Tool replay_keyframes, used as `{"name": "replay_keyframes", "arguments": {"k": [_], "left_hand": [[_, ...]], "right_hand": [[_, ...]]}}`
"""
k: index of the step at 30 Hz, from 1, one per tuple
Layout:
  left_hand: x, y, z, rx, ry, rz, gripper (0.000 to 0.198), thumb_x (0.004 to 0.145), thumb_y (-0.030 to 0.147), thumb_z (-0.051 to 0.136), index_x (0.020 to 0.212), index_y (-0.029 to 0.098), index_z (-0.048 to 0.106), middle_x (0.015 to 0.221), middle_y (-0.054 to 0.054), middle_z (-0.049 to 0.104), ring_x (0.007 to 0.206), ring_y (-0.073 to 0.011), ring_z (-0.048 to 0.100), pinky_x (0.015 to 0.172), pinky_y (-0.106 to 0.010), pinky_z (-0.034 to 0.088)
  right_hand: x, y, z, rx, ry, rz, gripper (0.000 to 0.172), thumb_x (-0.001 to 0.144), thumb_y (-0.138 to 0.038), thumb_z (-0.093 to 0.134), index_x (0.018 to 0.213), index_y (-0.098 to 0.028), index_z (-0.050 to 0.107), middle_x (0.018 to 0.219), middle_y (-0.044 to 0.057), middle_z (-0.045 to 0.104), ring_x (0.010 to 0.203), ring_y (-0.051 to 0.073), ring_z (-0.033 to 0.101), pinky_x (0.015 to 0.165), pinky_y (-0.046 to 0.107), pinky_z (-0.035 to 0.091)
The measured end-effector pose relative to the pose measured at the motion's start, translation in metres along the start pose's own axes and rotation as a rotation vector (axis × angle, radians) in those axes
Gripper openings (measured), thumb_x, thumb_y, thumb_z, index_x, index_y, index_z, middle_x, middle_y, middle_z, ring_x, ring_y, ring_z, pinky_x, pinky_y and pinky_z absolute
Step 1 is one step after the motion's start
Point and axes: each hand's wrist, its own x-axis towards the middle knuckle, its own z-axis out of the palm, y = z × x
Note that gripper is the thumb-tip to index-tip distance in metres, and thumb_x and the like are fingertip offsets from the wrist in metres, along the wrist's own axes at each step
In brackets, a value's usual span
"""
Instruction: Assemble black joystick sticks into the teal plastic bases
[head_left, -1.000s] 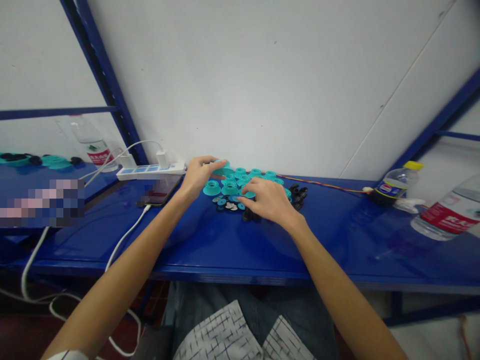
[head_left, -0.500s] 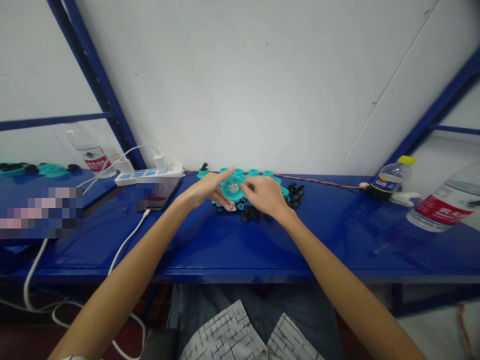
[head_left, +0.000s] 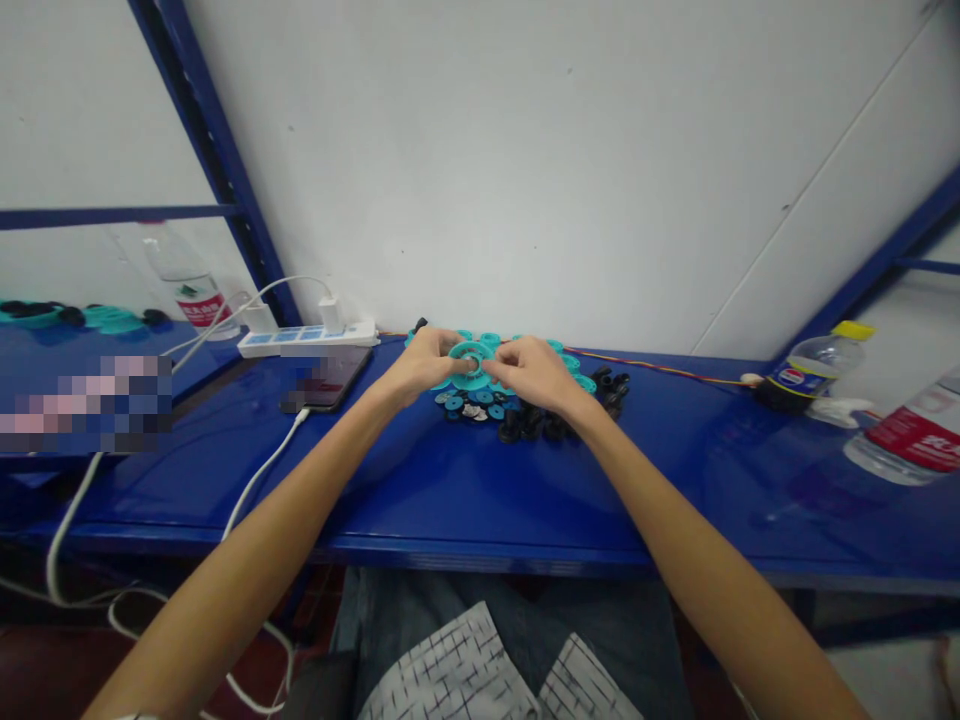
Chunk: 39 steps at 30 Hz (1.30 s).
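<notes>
Between my hands is a round teal plastic part (head_left: pixel 472 350), like a shallow cup with a raised ring. My left hand (head_left: pixel 424 362) grips its left side, the thumb pressing into the middle. My right hand (head_left: pixel 536 372) pinches at its right edge with curled fingers; any small piece inside that pinch is hidden. Below and behind lie more teal round parts (head_left: pixel 582 383), small blue discs (head_left: pixel 454 403), silvery metal pieces (head_left: pixel 474 411) and black plastic fittings (head_left: pixel 512 424), all loose on the blue table (head_left: pixel 465 500).
On the left, a phone (head_left: pixel 337 380) on a white cable lies before a power strip (head_left: pixel 307 338). A water bottle (head_left: pixel 187 280) stands farther left. At right are a cola bottle (head_left: pixel 806 368) and a large water bottle (head_left: pixel 915 430). A white wall (head_left: pixel 510 180) closes the back.
The teal part has tilted, and my left thumb has moved from its upper rim into its middle. My left fingers no longer spread below it, so more discs show. The view has shifted slightly.
</notes>
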Motion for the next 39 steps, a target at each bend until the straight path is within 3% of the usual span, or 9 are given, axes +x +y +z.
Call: {"name": "replay_keyframes", "arguments": {"k": [7,13,17,21,24,28,31,34,39], "left_hand": [[0.004,-0.006,0.000,0.099,-0.028,-0.017,0.009,0.059,0.018,0.065,0.067,0.015,0.068,0.059,0.001,0.063,0.056,-0.0134,0.056,0.054,-0.024,0.044],[0.003,-0.003,-0.001,0.563,0.057,0.038,0.014,0.061,0.022,0.058,0.048,0.017,0.057,0.046,0.004,0.046,0.049,-0.0112,0.045,0.049,-0.024,0.030],[0.003,-0.006,0.000,0.718,0.072,0.064,0.012,0.062,0.021,0.058,0.060,0.017,0.068,0.057,-0.002,0.061,0.061,-0.0178,0.057,0.058,-0.027,0.037],[0.005,-0.010,0.002,0.721,0.068,0.140,0.027,0.062,0.021,0.059,0.082,0.018,0.078,0.081,-0.008,0.073,0.078,-0.0247,0.065,0.069,-0.030,0.044],[0.005,-0.010,0.002,0.704,0.084,0.184,0.031,0.064,0.021,0.060,0.088,0.018,0.079,0.087,-0.008,0.075,0.082,-0.0262,0.066,0.075,-0.032,0.047],[0.004,-0.004,0.000,0.570,0.046,0.212,0.030,0.067,0.023,0.061,0.090,0.016,0.078,0.079,-0.005,0.074,0.077,-0.0227,0.066,0.073,-0.031,0.049],[0.001,0.003,-0.003,0.281,-0.004,0.158,0.034,0.069,0.031,0.069,0.097,0.014,0.077,0.085,-0.006,0.075,0.078,-0.0211,0.067,0.071,-0.029,0.051],[-0.001,0.007,-0.005,0.025,0.021,0.075,0.046,0.072,0.044,0.073,0.106,0.014,0.074,0.095,-0.010,0.075,0.082,-0.0212,0.068,0.070,-0.029,0.054],[0.001,0.005,-0.005,-0.252,-0.032,-0.060,0.048,0.074,0.056,0.072,0.093,0.012,0.073,0.086,-0.012,0.074,0.075,-0.0210,0.071,0.074,-0.034,0.058]], "right_hand": [[-0.004,-0.005,0.010,-0.065,-0.037,0.015,0.030,0.080,-0.029,0.051,0.055,-0.016,0.061,0.055,0.002,0.057,0.054,0.012,0.048,0.054,0.026,0.027],[-0.012,-0.009,0.016,-0.186,0.009,0.008,0.029,0.083,-0.030,0.050,0.065,-0.017,0.070,0.068,0.006,0.068,0.062,0.015,0.053,0.054,0.028,0.026],[-0.014,-0.010,0.017,-0.200,0.008,-0.003,0.029,0.083,-0.030,0.052,0.065,-0.018,0.071,0.069,0.006,0.069,0.063,0.016,0.056,0.054,0.028,0.025],[-0.014,-0.011,0.017,-0.227,0.019,-0.010,0.028,0.083,-0.028,0.051,0.066,-0.018,0.071,0.069,0.006,0.070,0.063,0.017,0.057,0.054,0.029,0.026],[-0.014,-0.011,0.018,-0.253,0.028,-0.005,0.028,0.084,-0.028,0.051,0.069,-0.018,0.073,0.071,0.006,0.071,0.065,0.018,0.059,0.055,0.028,0.027],[-0.014,-0.010,0.015,-0.276,0.063,0.007,0.029,0.086,-0.028,0.049,0.072,-0.019,0.073,0.074,0.008,0.073,0.068,0.019,0.061,0.057,0.028,0.029],[-0.013,-0.008,0.010,-0.289,0.124,0.021,0.032,0.088,-0.031,0.047,0.075,-0.019,0.073,0.077,0.008,0.073,0.070,0.020,0.062,0.058,0.028,0.029],[-0.013,-0.006,0.005,-0.294,0.209,0.038,0.035,0.091,-0.035,0.045,0.078,-0.019,0.073,0.081,0.009,0.074,0.072,0.020,0.063,0.059,0.028,0.029],[-0.015,-0.004,0.004,-0.306,0.304,0.001,0.036,0.095,-0.034,0.043,0.080,-0.018,0.071,0.086,0.009,0.072,0.076,0.019,0.061,0.061,0.028,0.029]]}}
